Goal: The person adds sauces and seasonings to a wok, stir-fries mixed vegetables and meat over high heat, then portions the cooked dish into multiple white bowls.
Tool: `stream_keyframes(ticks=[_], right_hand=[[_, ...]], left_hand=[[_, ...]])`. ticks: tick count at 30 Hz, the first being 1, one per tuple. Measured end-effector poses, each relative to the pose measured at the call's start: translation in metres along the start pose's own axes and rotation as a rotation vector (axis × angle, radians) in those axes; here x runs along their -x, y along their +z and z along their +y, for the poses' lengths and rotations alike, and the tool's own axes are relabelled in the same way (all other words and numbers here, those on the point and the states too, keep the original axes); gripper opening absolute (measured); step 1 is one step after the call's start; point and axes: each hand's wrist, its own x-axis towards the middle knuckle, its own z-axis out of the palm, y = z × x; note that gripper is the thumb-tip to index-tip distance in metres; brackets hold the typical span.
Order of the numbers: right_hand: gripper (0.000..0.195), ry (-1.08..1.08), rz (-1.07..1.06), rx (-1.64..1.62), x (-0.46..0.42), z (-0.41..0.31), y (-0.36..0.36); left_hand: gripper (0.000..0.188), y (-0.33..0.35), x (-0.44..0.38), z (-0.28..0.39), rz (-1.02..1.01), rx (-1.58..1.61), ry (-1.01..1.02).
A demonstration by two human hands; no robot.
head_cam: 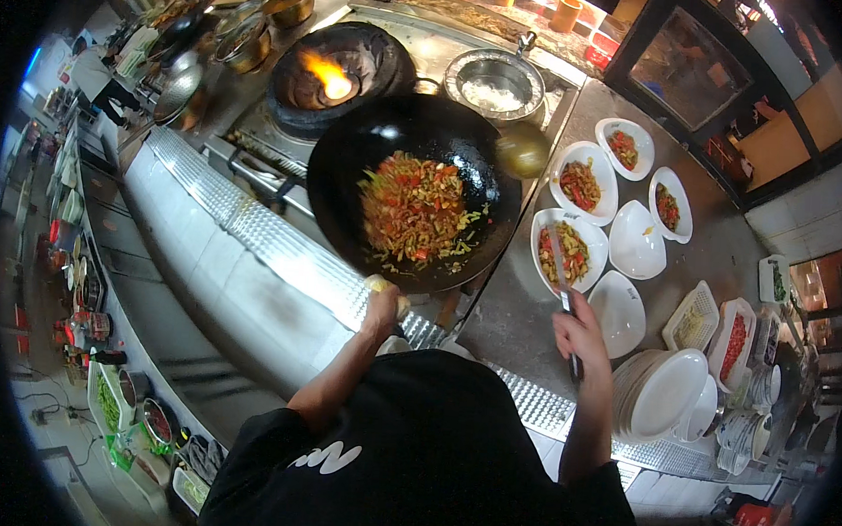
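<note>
My left hand (383, 309) grips the near rim of a black wok (428, 124), with a pale folded cloth (375, 283) under the fingers. Chopped food (417, 206) with red and green pieces lies in the wok, partly blurred. My right hand (583, 337) is closed around the dark handle of a long metal ladle (558, 259). Its shaft crosses above a white bowl of cooked food (577, 251). A blurred, brass-coloured round head (523, 151) over the wok's right rim appears to belong to it.
Flame burns in the stove burner (330, 83) behind the wok. A metal pot (494, 85) sits beside it. Several white bowls (620, 315) stand on the right counter, some holding food. Stacked plates (671, 394) and ingredient baskets (691, 316) lie nearer. A person (96, 74) works far left.
</note>
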Motion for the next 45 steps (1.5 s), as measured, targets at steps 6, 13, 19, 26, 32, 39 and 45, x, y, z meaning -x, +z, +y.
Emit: stream_keyframes(ticks=[6,13,19,26,32,39,45], right_hand=[[0.048,-0.123,0.021,0.761,-0.132,-0.002,0.087],[0.057,-0.231,-0.292,1.054,-0.098,0.017,0.106],[0.050,0.152,-0.121,0.873,-0.086,-0.024,0.120],[0.033,0.699,-0.648,-0.824,-0.036,0.012,0.173],[0.035,0.611,-0.782,-0.929,-0.012,0.025,0.178],[0.033,0.603,-0.589,-0.832,0.008,0.014,0.147],[0.040,0.463,-0.536,-0.931,0.054,-0.017,0.093]], left_hand=[[0.030,-0.045,-0.017,0.019,-0.018,-0.174,0.128],[0.030,-0.077,-0.042,0.030,0.049,-0.267,0.209],[0.028,-0.088,-0.011,0.071,0.059,-0.319,0.151],[0.038,-0.059,0.028,0.122,0.134,-0.554,0.108],[0.036,-0.078,-0.003,0.082,0.061,-0.411,0.113],[0.028,-0.055,0.010,0.025,-0.083,-0.085,0.051],[0.015,-0.078,-0.074,-0.075,-0.117,-0.359,0.459]])
